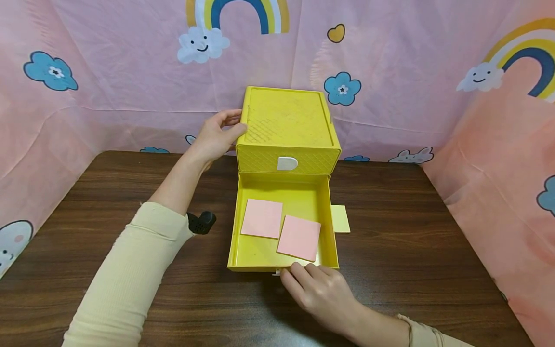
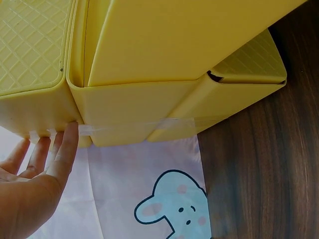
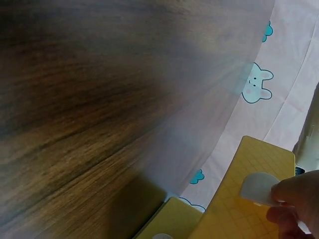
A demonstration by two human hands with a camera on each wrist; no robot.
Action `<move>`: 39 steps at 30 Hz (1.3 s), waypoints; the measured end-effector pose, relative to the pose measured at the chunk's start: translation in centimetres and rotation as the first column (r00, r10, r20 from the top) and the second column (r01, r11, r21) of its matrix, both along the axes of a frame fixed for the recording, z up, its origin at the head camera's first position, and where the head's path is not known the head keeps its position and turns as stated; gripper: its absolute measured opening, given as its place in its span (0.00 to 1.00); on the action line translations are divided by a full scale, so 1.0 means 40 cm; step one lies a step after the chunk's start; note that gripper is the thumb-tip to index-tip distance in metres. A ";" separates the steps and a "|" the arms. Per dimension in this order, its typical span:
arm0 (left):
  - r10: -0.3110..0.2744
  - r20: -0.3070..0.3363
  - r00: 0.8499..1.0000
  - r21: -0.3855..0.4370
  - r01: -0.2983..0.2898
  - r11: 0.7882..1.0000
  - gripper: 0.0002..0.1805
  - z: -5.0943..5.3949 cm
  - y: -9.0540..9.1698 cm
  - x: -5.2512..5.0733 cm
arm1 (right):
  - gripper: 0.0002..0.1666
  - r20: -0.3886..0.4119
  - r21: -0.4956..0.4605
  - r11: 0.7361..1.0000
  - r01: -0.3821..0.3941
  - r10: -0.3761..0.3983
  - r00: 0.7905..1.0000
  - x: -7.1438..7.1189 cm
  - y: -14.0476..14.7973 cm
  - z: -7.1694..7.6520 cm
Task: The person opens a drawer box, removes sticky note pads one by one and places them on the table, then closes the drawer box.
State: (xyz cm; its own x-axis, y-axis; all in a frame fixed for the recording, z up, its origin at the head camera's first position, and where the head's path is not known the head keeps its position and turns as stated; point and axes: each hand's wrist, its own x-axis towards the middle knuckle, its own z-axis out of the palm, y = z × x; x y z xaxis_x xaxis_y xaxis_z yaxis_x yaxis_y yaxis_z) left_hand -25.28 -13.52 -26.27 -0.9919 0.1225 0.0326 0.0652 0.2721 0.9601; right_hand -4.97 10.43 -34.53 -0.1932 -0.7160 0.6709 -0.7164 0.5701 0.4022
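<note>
A yellow drawer box (image 1: 288, 118) stands at the back of the table, its open drawer (image 1: 299, 185) extending toward the front. Two pink square pads, one on the left (image 1: 262, 218) and one on the right (image 1: 299, 238), lie flat inside. My left hand (image 1: 217, 135) rests against the box's upper left side; in the left wrist view the hand's (image 2: 40, 179) fingers are extended along its wall. At the drawer's front edge, my right hand (image 1: 318, 294) pinches the white tab, and the right wrist view shows thumb and finger of this hand (image 3: 298, 196) on that tab (image 3: 260, 188).
A pale yellow square (image 1: 340, 219) shows on the dark wooden table (image 1: 403, 241), just right of the drawer. A patterned pink cloth (image 1: 390, 115) hangs behind and along the sides. A black device (image 1: 201, 222) sits at my left wrist.
</note>
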 end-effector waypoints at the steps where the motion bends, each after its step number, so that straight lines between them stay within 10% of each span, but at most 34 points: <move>1: -0.001 0.000 1.000 0.005 0.001 1.000 0.30 0.000 0.000 0.000 | 0.15 -0.004 0.000 1.000 0.000 0.000 1.000 0.000 0.000 0.001; 39: -0.001 0.012 1.000 0.018 0.001 1.000 0.29 -0.003 -0.003 -0.004 | 0.20 0.211 0.128 0.984 -0.125 0.096 0.973 -0.025 0.018 0.111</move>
State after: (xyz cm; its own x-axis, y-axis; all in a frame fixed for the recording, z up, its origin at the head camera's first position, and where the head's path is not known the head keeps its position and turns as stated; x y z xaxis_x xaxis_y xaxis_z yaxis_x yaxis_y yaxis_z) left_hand -25.44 -13.64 -26.40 -0.9921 0.1234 0.0233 0.0543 0.2548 0.9655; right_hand -5.99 11.17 -30.10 -0.2295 -0.8244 0.5174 -0.8468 0.4312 0.3114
